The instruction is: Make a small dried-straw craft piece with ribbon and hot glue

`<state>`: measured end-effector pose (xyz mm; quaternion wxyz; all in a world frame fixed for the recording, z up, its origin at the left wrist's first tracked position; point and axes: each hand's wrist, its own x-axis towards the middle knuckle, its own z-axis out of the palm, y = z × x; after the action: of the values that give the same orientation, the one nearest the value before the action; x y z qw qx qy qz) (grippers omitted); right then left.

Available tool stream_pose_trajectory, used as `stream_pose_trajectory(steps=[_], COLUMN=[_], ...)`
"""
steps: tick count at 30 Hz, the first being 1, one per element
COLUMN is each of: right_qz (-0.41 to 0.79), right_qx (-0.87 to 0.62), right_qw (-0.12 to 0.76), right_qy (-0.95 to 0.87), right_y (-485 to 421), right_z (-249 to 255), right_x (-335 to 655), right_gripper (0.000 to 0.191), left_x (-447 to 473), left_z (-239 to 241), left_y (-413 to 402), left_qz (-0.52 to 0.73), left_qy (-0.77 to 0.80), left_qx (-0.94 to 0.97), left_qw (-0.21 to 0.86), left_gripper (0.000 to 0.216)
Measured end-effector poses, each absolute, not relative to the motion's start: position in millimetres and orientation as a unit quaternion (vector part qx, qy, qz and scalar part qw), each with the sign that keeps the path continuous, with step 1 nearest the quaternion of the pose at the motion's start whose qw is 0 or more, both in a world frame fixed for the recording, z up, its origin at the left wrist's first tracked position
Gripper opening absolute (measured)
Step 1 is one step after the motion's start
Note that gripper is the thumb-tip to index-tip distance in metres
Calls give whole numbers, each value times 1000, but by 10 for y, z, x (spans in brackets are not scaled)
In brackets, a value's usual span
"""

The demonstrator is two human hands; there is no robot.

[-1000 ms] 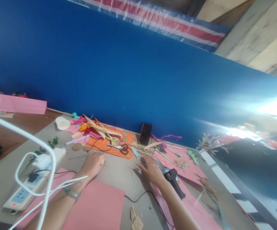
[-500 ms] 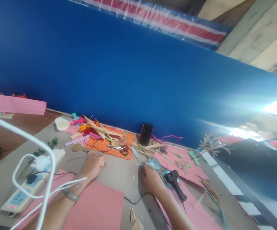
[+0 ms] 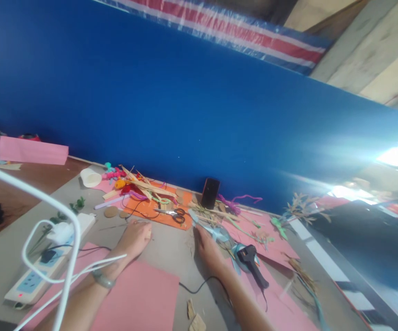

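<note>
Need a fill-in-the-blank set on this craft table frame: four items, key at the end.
1. The scissors lie on a sheet coloured ____.
2. The board behind the leaning phone is ____.
3. The bangle is on the ____ wrist.
4. The right hand lies between the left hand and a black ____.
Missing words: orange; blue; left; glue gun.

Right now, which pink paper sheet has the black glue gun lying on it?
The right-hand sheet, past the right hand; the near-left sheet and far-left folded one lack it.
</note>
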<state>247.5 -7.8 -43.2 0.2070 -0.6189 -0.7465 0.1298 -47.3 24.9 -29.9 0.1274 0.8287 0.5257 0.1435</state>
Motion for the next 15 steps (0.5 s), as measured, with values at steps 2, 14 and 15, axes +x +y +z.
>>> stream_pose_trajectory(steps=[2, 14, 15], right_qz=[134, 195, 189], right_qx=[-603, -554, -545], right_qw=[210, 170, 180], right_qy=[-758, -791, -797], right_y=[3, -150, -131], right_z=[-397, -232, -238], right_x=[2429, 2338, 2312], right_gripper=[55, 65, 64], left_x=[-477, -452, -456], left_z=[-299, -303, -309], left_y=[250, 233, 235], left_qz=[147, 154, 154], left_qy=[524, 516, 518], left_qx=[829, 831, 830], left_qw=[127, 137, 138], left_gripper=[17, 16, 16])
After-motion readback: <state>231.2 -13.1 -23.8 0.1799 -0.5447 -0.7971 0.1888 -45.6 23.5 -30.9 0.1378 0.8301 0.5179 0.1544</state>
